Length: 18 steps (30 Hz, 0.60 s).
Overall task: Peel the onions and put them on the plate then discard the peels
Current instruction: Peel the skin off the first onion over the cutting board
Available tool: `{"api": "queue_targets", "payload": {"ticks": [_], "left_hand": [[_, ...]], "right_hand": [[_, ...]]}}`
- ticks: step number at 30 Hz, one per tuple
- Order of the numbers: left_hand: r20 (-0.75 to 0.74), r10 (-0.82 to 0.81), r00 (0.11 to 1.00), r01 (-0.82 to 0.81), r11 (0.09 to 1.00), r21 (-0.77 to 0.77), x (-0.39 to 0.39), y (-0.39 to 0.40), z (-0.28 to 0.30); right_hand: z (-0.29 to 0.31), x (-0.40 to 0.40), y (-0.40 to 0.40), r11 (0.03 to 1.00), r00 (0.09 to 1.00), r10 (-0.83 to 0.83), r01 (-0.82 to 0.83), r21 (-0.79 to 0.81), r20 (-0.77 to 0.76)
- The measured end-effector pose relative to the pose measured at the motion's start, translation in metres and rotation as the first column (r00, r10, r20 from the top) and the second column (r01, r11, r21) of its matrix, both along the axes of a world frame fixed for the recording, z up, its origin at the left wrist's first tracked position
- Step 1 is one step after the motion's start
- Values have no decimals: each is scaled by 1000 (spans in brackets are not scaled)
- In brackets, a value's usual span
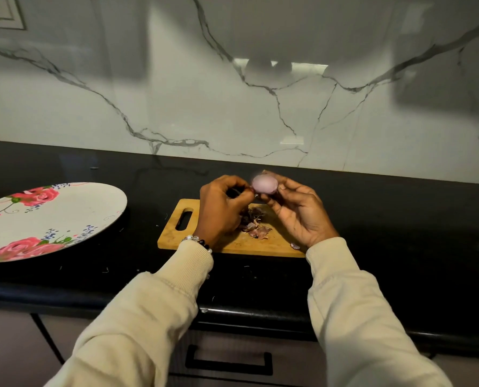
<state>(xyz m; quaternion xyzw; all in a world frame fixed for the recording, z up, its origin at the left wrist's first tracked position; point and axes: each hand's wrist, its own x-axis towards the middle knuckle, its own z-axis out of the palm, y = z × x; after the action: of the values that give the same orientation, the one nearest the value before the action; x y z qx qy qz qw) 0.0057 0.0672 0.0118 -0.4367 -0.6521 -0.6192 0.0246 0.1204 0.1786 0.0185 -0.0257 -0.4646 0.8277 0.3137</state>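
We are peeling: our right hand (297, 216) is cupping the nearly bare onion (264, 184) above the cutting board (174, 233), our left hand (223, 208) is pinching skin at its side, peels (256, 223) are piling below, probably plating next on the flowered plate (93, 208) well left, black counter (400, 219), marble wall (232, 107) beyond.

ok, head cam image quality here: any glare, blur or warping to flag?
Head view: wide-angle warp bows the counter edge and the backsplash line; soft window glare and dark shadow patches on the marble backsplash; the onion looks slightly motion-blurred at its top edge; the black counter is underexposed, little detail; the plate and cutting board read clearly.
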Motion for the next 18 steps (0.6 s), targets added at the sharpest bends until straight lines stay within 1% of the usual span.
{"api": "queue_targets", "payload": {"ticks": [3, 7, 9, 12, 14, 16, 18], "left_hand": [[19, 38, 999, -37, 999, -24, -1, 1, 0], [150, 61, 987, -63, 998, 5, 0, 0, 1], [139, 53, 989, -53, 999, 1, -2, 1, -1], [76, 35, 996, -36, 999, 19, -3, 1, -3], [84, -17, 996, 13, 999, 42, -1, 1, -2], [99, -67, 993, 64, 997, 31, 3, 1, -1], [88, -78, 993, 78, 997, 4, 4, 2, -1]], "right_hand": [[0, 0, 1, 999, 999, 22, -25, -47, -45], [2, 2, 4, 986, 990, 0, -23, -165, -139], [3, 3, 4, 979, 989, -12, -18, -204, -145], [3, 2, 4, 978, 993, -37, 13, -206, -113], [3, 2, 3, 980, 995, -38, 18, -196, -97], [3, 1, 3, 982, 996, -41, 26, -185, -79], [3, 1, 3, 987, 997, -48, 39, -157, -57]]}}
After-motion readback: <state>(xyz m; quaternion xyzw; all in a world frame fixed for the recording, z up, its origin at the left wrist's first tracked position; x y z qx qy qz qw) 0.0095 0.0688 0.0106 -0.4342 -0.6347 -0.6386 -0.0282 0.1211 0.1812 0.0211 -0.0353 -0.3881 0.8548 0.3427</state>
